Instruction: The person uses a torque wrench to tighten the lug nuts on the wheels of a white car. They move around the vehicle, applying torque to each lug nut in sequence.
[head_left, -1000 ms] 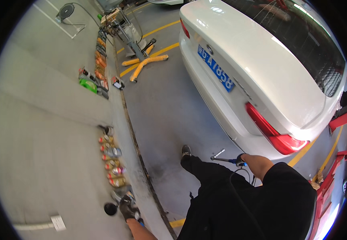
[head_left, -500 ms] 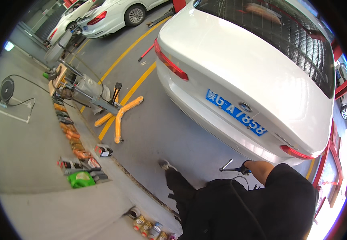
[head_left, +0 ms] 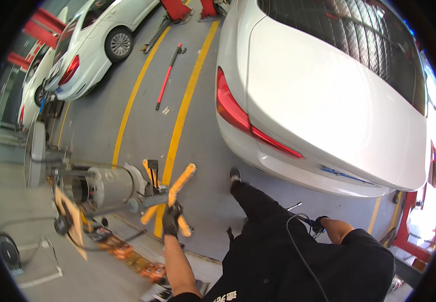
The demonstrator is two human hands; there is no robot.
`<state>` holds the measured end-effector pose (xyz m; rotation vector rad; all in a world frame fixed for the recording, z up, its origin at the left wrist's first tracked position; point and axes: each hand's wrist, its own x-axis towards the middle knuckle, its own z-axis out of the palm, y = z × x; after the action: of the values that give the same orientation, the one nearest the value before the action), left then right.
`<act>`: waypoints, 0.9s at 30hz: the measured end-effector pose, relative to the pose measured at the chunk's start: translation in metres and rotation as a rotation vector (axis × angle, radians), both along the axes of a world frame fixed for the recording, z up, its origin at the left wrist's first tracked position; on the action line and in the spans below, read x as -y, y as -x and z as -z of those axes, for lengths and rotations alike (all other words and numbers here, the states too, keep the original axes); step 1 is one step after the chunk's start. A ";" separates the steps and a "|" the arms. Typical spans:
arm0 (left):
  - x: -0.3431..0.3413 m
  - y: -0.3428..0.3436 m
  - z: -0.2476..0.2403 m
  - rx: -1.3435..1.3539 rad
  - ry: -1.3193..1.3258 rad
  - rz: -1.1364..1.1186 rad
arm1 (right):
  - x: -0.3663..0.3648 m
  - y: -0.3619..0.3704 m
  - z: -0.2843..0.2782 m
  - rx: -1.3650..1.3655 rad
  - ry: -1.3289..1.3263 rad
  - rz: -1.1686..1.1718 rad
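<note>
As the left hand reappears, the tool remains.

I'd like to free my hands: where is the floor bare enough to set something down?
Bare floor shows between the white car on the right and the long yellow line left of it. A smaller patch lies between that line and the next yellow line, nearer than the red bar. Lower left is crowded: orange-legged stand, left hand, orange containers.

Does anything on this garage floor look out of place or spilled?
A red bar with black ends lies loose on the floor between two yellow lines, a possible trip hazard. Near one end is a small pale patch; I can't tell if it's litter or a spill.
</note>
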<state>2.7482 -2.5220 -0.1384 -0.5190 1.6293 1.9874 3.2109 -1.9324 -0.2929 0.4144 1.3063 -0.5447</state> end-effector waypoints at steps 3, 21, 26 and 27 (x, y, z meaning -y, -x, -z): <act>-0.071 0.177 -0.049 -0.148 0.012 0.197 | 0.008 0.040 0.018 0.090 -0.024 0.046; -0.361 0.714 0.053 0.321 -0.282 0.690 | 0.252 0.418 -0.064 0.333 -0.270 1.389; -0.470 0.796 0.084 0.208 0.039 0.939 | 0.291 0.561 -0.092 0.223 -0.336 1.583; -0.488 0.801 0.103 0.246 0.129 0.948 | 0.288 0.562 -0.090 0.216 -0.335 1.713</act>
<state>1.9468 -2.0338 -0.2414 0.0058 1.4510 1.0771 2.6486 -2.2206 -0.2033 1.8434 0.5390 -1.6034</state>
